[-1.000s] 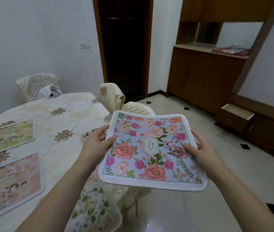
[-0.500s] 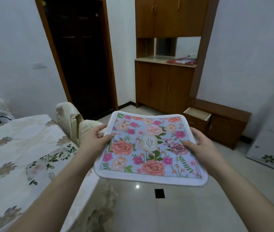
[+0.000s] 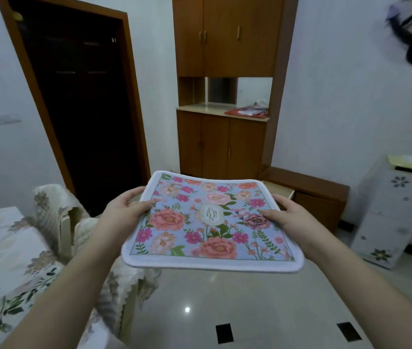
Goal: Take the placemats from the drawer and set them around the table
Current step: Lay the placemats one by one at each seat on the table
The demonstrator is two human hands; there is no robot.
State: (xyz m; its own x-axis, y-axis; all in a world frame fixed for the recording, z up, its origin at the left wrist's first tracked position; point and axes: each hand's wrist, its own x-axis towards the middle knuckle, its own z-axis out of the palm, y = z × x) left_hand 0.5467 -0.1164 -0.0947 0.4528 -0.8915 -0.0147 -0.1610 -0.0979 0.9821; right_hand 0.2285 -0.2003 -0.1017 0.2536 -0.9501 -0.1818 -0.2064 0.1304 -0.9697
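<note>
The left hand point(image 3: 121, 210) grips the floral placemat point(image 3: 212, 222) at one edge. The right hand point(image 3: 290, 220) grips the opposite edge, above the floor point(image 3: 225, 298).

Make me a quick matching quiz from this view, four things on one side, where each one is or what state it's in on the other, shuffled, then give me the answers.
Things
1. blue floral placemat with white border
2. low wooden drawer
3. red flat item
4. table with cream floral tablecloth

Places or states
A. pulled open, behind the placemat
B. at the left edge of the view
C. held in the air by the left hand and right hand
D. lying on the brown cabinet's counter

Pairs: 1-C, 2-A, 3-D, 4-B
</note>
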